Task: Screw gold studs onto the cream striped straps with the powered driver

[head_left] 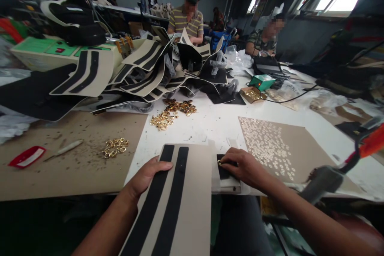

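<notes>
My left hand (151, 172) grips the left edge of a beige panel (195, 192) with two black strips, thumb on top and fingers underneath. The panel hangs over the table's front edge toward me. To its right, my right hand (243, 166) pinches a small gold ring (220, 163) over a black pad (223, 173) at the table edge. Whether the ring touches the pad, I cannot tell. Many small gold rings lie spread on a brown board (294, 132) right of this hand.
A heap of similar panels (150, 68) fills the back left. Gold clasps (163, 120) and gold D-shaped rings (115, 148) lie in piles. An awl (67, 149) and red tray (27, 157) are at left. A grey-handled tool (322, 184) juts in at right. Two people sit opposite.
</notes>
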`<action>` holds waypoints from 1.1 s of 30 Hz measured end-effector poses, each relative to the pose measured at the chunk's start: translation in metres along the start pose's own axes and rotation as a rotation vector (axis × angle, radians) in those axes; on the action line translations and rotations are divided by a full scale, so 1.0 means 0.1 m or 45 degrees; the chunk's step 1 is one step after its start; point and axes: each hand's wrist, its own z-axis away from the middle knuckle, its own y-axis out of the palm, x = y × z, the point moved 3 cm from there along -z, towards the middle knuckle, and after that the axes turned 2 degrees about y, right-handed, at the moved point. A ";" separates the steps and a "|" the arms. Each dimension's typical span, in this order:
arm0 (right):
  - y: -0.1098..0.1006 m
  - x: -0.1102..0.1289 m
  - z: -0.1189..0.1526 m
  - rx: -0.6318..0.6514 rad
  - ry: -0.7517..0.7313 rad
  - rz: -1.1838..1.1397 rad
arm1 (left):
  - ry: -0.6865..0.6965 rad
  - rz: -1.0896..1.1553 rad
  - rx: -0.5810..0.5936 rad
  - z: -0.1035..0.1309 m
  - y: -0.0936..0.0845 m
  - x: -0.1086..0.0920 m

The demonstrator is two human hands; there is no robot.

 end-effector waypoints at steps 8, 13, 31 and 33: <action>0.08 -0.02 -0.02 -0.072 0.186 0.161 | 0.005 -0.016 0.011 -0.06 -0.08 0.04; 0.12 -0.05 0.08 -0.119 0.097 0.152 | 0.032 0.009 0.040 -0.08 -0.08 0.07; 0.38 -0.28 1.68 -0.381 0.250 0.856 | 0.097 -0.215 -0.114 0.27 0.34 0.13; 0.33 -0.23 1.74 -0.349 0.228 0.798 | 0.121 -0.255 -0.115 0.35 0.45 0.14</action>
